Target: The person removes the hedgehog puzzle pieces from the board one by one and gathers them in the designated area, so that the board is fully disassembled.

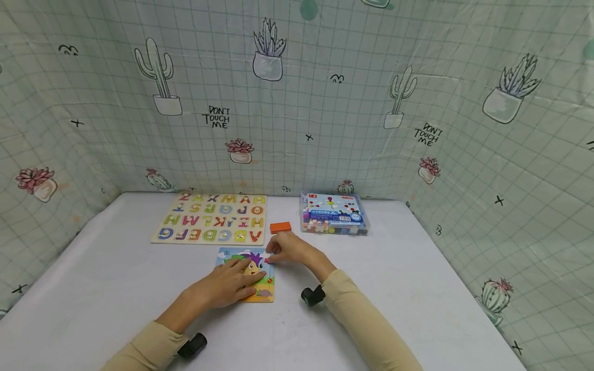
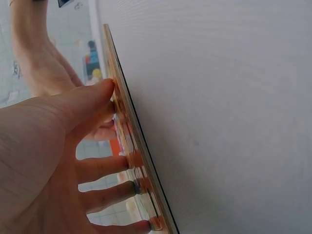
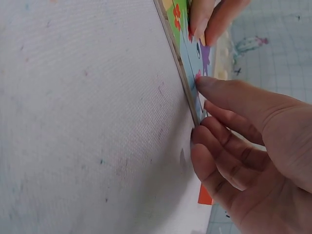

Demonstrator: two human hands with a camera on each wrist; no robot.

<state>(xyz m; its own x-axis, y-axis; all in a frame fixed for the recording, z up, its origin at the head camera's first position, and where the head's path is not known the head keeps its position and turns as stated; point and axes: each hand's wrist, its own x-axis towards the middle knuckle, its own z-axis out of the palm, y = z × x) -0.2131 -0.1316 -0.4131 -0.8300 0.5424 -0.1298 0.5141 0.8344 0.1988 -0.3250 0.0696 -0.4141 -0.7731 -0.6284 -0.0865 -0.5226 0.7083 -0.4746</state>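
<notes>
A square cartoon jigsaw puzzle [image 1: 260, 266] with a purple-haired face lies flat on the white table. My left hand [image 1: 227, 285] rests across its left and middle part, fingers spread and fairly straight. In the left wrist view, the fingertips and thumb [image 2: 100, 90] press on the puzzle's top face. At the far right corner, my right hand [image 1: 291, 248] pinches the puzzle's edge. The right wrist view shows the thumb [image 3: 229, 92] on the puzzle's blue top, with curled fingers [image 3: 219, 156] at the edge below. Part of the picture is hidden under the left hand.
Behind the puzzle lies a wooden alphabet board [image 1: 211, 222] with colourful letters. An orange block [image 1: 280, 227] sits just beyond the right hand. A clear plastic box [image 1: 333, 214] of small coloured parts stands at the back right, before a patterned cloth backdrop [image 1: 297, 103].
</notes>
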